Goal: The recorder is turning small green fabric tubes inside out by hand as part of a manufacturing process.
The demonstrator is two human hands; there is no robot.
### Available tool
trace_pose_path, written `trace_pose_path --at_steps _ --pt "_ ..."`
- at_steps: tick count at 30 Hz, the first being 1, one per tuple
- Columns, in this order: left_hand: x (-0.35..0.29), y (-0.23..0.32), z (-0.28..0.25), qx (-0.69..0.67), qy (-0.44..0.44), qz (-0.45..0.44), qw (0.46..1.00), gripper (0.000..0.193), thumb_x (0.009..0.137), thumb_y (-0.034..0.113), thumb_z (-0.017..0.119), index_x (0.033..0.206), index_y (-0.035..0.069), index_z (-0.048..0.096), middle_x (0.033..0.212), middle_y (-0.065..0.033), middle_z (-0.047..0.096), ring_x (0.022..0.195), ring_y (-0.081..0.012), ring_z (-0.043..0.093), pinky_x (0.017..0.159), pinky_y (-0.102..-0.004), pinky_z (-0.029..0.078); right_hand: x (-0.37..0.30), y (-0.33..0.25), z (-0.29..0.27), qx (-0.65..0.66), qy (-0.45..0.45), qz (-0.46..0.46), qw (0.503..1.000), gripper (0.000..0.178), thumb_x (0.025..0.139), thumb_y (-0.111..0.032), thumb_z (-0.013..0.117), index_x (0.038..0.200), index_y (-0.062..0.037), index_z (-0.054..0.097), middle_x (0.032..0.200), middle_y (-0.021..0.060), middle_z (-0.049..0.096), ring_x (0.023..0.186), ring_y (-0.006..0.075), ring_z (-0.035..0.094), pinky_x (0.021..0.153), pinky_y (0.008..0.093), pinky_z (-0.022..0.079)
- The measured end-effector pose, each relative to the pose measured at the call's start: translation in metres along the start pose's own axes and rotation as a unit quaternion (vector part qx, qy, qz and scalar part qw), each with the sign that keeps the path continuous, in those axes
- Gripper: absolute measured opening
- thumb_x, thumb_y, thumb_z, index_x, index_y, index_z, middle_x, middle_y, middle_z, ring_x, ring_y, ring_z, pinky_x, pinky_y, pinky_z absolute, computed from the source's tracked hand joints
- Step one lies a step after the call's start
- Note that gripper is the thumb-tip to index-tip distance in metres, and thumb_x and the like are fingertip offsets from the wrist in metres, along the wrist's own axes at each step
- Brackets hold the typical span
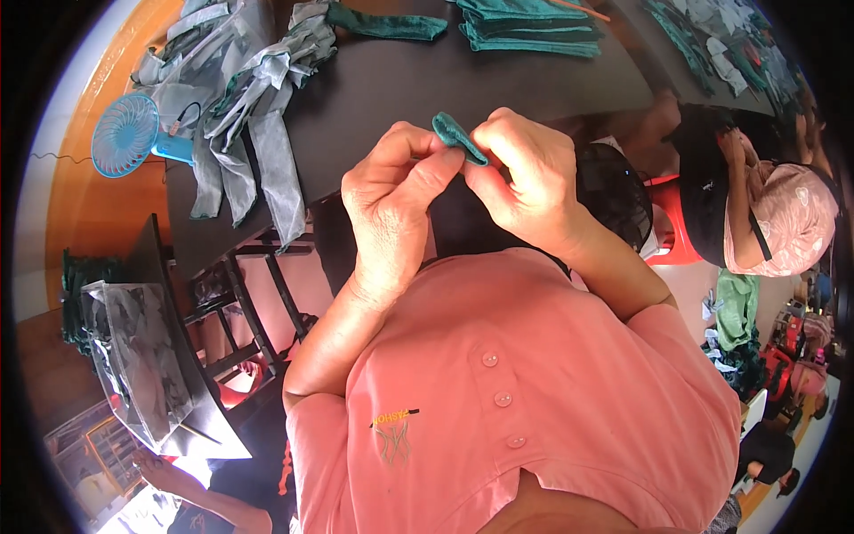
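A small piece of dark green velvety fabric [452, 133], folded or rolled over on itself, is held up in front of my chest near the table's edge. Its left side is pinched between the thumb and fingers of my left hand [391, 200]. On the other side my right hand [527, 173] grips it with the fingers curled in. Beyond my hands, a stack of folded green cloth pieces [531, 37] lies on the dark table [391, 80]. To its left is a flat green strip [391, 25].
Whitish, green-edged fabric strips [277, 169] heap at the table's left and hang over its edge. Beside them stands a blue fan [124, 135]. A clear plastic bag [138, 356] is lower left. Another person [783, 218] sits at right; someone's arm [205, 498] shows at lower left.
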State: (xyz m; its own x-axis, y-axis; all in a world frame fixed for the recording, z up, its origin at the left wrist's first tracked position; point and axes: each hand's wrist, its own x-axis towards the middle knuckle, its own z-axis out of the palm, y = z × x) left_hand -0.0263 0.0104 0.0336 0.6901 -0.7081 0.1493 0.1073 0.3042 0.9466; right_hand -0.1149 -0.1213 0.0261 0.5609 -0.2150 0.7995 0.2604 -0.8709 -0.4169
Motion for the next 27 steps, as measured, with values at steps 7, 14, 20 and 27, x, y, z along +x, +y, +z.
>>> trace_pose_path --at_steps 7,14,20,27 --pt "0.002 -0.004 0.001 0.015 0.041 -0.045 0.998 0.003 0.082 -0.005 0.061 0.08 -0.004 0.063 0.076 -0.0008 0.056 0.068 -0.0071 0.05 0.063 -0.022 0.04 -0.001 0.002 -0.004 0.085 -0.076 0.047 0.992 0.018 0.069 0.002 0.066 0.082 -0.0022 0.054 0.072 0.0089 0.055 0.056 0.0274 0.056 0.05 0.0362 0.043" --pt "0.003 -0.02 -0.009 0.057 0.006 0.021 0.998 0.015 0.083 -0.003 0.056 0.095 -0.008 0.064 0.085 -0.0071 0.064 0.069 -0.0126 0.061 0.067 -0.0242 0.051 0.005 0.007 -0.006 0.102 -0.131 0.108 0.98 0.013 0.086 -0.012 0.067 0.087 -0.001 0.06 0.075 0.0108 0.056 0.057 0.024 0.057 0.053 0.0344 0.043" --pt "0.0 -0.019 -0.004 -0.019 -0.008 0.026 0.999 0.014 0.084 0.002 0.056 0.093 -0.005 0.065 0.086 -0.006 0.064 0.069 -0.0119 0.059 0.065 -0.0233 0.049 0.016 -0.001 -0.016 0.436 -0.122 0.429 0.782 0.013 0.087 -0.01 0.064 0.08 0.0017 0.065 0.063 0.0012 0.054 0.055 0.0076 0.05 0.051 0.0228 0.04" --pt "-0.002 -0.016 0.006 -0.163 0.044 -0.061 0.984 0.004 0.084 -0.004 0.059 0.086 -0.002 0.062 0.085 -0.0032 0.062 0.072 -0.012 0.058 0.067 -0.0238 0.048 0.009 -0.007 -0.012 0.437 -0.085 0.444 0.777 0.016 0.09 -0.014 0.062 0.085 0.0008 0.064 0.066 0.0007 0.055 0.056 0.0066 0.048 0.052 0.0218 0.04"
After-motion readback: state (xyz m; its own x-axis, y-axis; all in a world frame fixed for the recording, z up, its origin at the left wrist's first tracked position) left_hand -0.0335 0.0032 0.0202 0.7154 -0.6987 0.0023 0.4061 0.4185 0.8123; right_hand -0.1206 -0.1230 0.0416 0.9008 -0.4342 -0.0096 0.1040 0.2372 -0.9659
